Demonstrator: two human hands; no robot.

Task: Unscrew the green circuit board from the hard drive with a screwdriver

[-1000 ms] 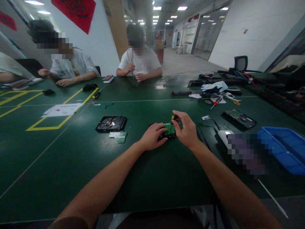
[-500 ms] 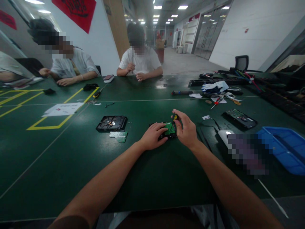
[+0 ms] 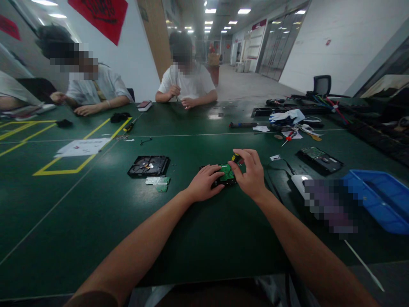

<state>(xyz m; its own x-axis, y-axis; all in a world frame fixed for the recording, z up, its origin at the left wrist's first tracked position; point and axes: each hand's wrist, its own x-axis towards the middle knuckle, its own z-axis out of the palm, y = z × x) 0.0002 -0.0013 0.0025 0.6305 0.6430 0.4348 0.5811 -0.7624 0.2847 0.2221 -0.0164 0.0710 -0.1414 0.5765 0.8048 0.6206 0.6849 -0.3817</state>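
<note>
A hard drive [image 3: 226, 185] lies on the green table in front of me, its green circuit board [image 3: 227, 171] facing up. My left hand [image 3: 207, 182] grips its left part, fingers across the top and thumb along the near edge. Pinched in my right hand [image 3: 251, 172] is a small screwdriver with a yellow and black handle [image 3: 236, 158], held over the right part of the board; its tip is hard to make out. To the left are another hard drive [image 3: 149, 165] and a detached circuit board [image 3: 159, 183], with a few tiny screws beside them.
At the right lie a further hard drive [image 3: 320, 160], a cabled device with a blurred screen [image 3: 330, 204] and a blue tray [image 3: 380, 198]. Gloves [image 3: 287, 116] and a red screwdriver [image 3: 290, 136] sit farther back. Two co-workers sit across the table [image 3: 111, 221]; a third shows partly at left.
My right hand has shifted slightly, its fingers now curled further over the screwdriver handle, which leans more. My left hand and the hard drive stay in place.
</note>
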